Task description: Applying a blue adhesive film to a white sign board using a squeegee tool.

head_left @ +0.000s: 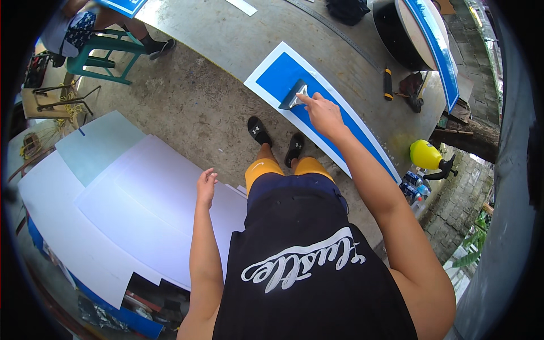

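A long blue panel with a white border lies along the near edge of the work table. My right hand is closed round a squeegee with a dark blade and a shiny metal handle, its index finger stretched along it. The blade rests on the blue face, near the panel's far left end. My left hand hangs free at my side, its fingers loosely bent and apart, holding nothing. Below it in the picture are large white sheets.
On the table lie a metal ruler and an orange-and-black tool. A yellow spray bottle stands at the right, near plastic bottles. Another person sits by a green stool at the far left.
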The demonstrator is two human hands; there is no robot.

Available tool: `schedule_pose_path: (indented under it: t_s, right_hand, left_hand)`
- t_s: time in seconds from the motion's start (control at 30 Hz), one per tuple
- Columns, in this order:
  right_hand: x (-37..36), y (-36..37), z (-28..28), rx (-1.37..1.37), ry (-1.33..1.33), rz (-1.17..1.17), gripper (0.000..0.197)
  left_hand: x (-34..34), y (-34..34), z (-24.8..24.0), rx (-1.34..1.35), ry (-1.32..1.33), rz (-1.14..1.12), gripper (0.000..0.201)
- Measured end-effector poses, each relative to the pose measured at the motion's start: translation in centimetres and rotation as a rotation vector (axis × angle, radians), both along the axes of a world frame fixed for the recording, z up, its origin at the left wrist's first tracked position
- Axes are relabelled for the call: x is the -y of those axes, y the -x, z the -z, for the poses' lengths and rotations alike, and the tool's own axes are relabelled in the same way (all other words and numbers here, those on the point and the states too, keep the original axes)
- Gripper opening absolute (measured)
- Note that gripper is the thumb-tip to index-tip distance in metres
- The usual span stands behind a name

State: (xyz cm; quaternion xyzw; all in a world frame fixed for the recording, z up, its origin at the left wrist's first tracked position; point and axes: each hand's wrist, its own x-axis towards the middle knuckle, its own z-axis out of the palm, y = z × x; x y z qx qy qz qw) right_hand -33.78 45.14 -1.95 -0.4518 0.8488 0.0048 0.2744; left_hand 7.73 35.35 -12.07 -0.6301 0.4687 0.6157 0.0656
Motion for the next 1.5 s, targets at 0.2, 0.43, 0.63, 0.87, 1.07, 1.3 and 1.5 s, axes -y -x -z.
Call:
schedule_pose_path:
  t_s: [0.2,0.43,0.63,0.87,1.07,1.3,1.5]
  right_hand:
    - [-9.0,2.2,-1.1,-0.07,-0.104,0.105,0.039]
    - [-4.9,4.2,0.3,-0.046,-0.104,0.025,0.039]
    - [2.6,3.8,1.3,-0.006,0.002,-0.072,0.038]
    - [3.4,3.2,-0.2,0.038,0.041,-0.054,0.039]
    - [-1.8,2.4,-0.4,-0.003,-0.116,-0.025,0.038]
    - [5.5,1.6,2.3,-0.026,0.075,-0.098,0.039]
    - [7.1,1.6,1.3,0.01,0.081,-0.083,0.039]
  left_hand:
    - [-0.7,-0.2,1.2,0.065,-0.085,-0.054,0.036]
    - [-1.4,3.0,-0.5,0.028,-0.056,-0.058,0.036]
    - [-1.9,2.9,-1.5,-0.013,0.016,-0.073,0.036]
    - [-3.9,0.4,-2.0,0.102,-0.034,-0.151,0.038]
    - [-4.9,-0.1,-0.7,0.133,-0.081,-0.179,0.037]
    - [-2.8,3.4,-1.7,0.022,-0.01,-0.144,0.035]
    - [-2.7,1.9,-1.8,-0.029,0.085,-0.179,0.036]
